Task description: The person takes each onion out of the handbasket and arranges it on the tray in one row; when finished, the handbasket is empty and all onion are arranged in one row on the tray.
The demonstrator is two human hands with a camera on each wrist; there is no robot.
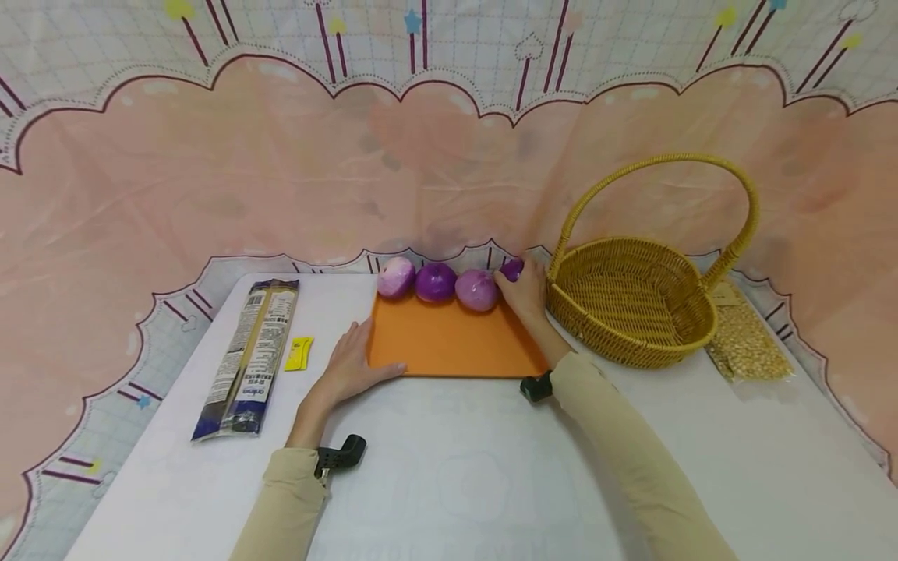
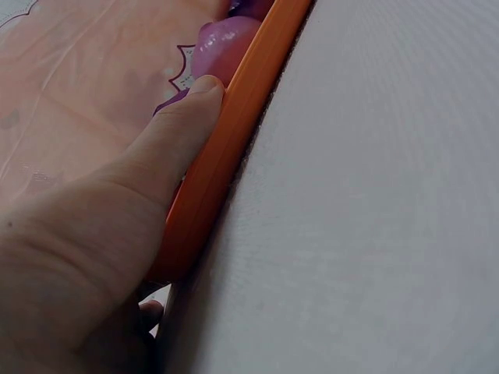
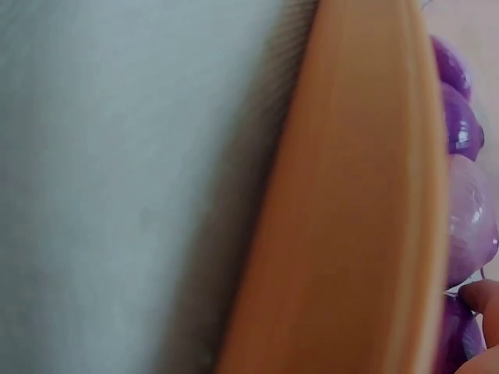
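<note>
In the head view, a shallow orange tray (image 1: 456, 343) has a row of purple, shiny onion-like balls along its far edge: a pale one (image 1: 396, 277), a dark one (image 1: 436, 283) and a lilac one (image 1: 477, 291). At the far right corner, my right hand (image 1: 525, 292) grips another dark purple ball (image 1: 513, 269), partly hidden by the fingers. My left hand (image 1: 351, 362) holds the tray's near left corner, its thumb over the front rim and its fingers along the left side. The left wrist view shows that thumb (image 2: 175, 140) against the orange rim.
A wicker basket (image 1: 631, 343) with a tall handle stands right of the tray, close to my right forearm. Behind it lies a bag of yellow kernels (image 1: 751, 335). To the left are a long printed packet (image 1: 249, 358) and a small yellow packet (image 1: 298, 354) on the white table (image 1: 449, 467).
</note>
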